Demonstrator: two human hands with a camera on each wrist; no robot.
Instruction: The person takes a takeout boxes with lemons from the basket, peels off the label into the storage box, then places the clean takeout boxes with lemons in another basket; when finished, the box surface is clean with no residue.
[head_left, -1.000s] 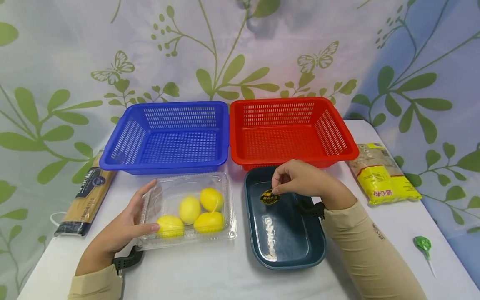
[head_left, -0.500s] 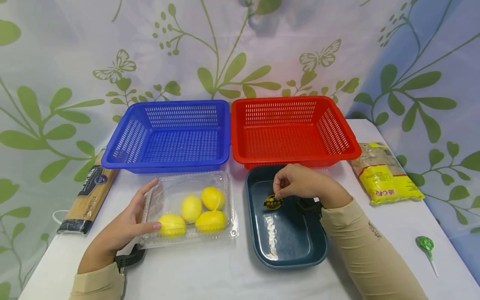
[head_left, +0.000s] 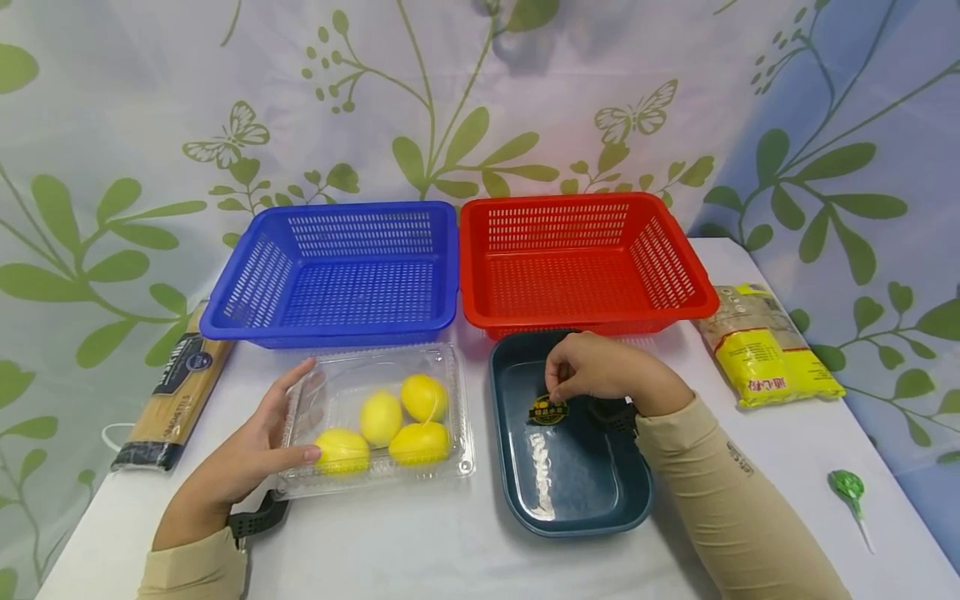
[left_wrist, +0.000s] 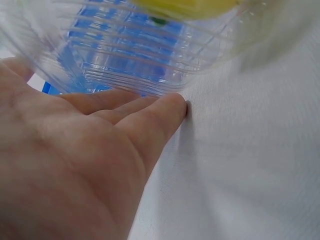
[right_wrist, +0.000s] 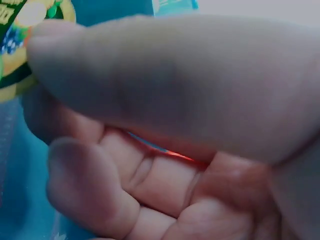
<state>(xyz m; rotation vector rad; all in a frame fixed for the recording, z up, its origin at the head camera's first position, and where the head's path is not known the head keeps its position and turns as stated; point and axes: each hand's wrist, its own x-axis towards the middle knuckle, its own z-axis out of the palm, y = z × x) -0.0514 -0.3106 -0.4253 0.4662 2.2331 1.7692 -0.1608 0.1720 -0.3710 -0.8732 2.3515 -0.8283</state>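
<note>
My left hand (head_left: 243,454) holds the left side of a clear plastic clamshell box (head_left: 330,375), thumb against its front and fingers along its side. Several yellow lemons (head_left: 381,418) lie inside the box. In the left wrist view the fingers (left_wrist: 150,117) reach along the ribbed wall of the box, low over the white cloth. My right hand (head_left: 600,367) pinches a small oval sticker (head_left: 548,410), black and gold with fruit and characters printed on it, between thumb and forefinger. Beneath it is a dark teal tray (head_left: 577,492). The other right fingers curl in, as the right wrist view shows.
A blue basket (head_left: 337,337) and a red basket (head_left: 585,321) stand side by side behind the box and tray. Spaghetti in a pack (head_left: 176,392) lies at the left. A yellow bag (head_left: 772,358) and a green lollipop (head_left: 847,487) lie at the right.
My right hand has lowered slightly toward me with the sticker, which has shifted a little right and down. The left hand and the box stay in place.
</note>
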